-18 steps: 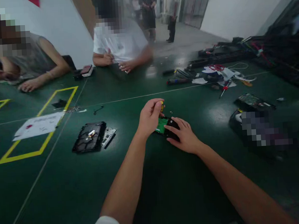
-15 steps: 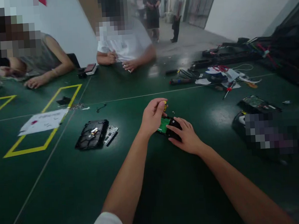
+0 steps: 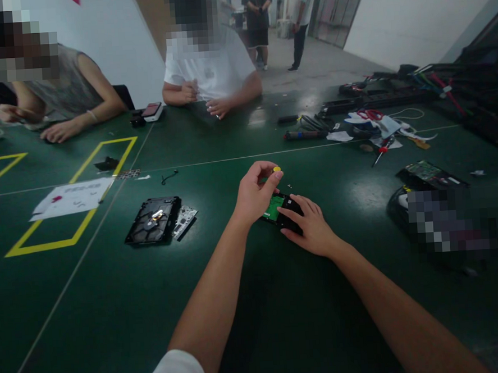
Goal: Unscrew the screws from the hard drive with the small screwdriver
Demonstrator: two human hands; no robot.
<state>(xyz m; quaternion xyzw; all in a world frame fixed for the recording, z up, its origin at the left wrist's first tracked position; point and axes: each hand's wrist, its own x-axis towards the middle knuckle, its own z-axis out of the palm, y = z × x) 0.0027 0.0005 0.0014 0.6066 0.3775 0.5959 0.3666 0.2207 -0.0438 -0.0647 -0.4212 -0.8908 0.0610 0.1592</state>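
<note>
Beneath my hands, a black hard drive [image 3: 292,220] with a green circuit board [image 3: 275,207] lies flat on the table. My left hand [image 3: 255,193] is closed around a small yellow-handled screwdriver [image 3: 277,169] above the drive's left end. Only the yellow top of the tool shows; its tip is hidden behind my fingers. My right hand [image 3: 312,225] holds the drive's right part, thumb at the near edge and fingers across its top. A few tiny screws [image 3: 289,186] lie just beyond the drive.
To the left sit a black drive casing [image 3: 153,220] and a loose circuit board [image 3: 185,222]. A white paper [image 3: 75,198] lies across yellow tape. At right are another board [image 3: 429,174], a red-handled screwdriver [image 3: 382,150] and cables [image 3: 312,123]. Co-workers sit across the table.
The yellow top of the screwdriver shows slightly higher, and my left fingers have shifted around it. My right hand stays on the drive.
</note>
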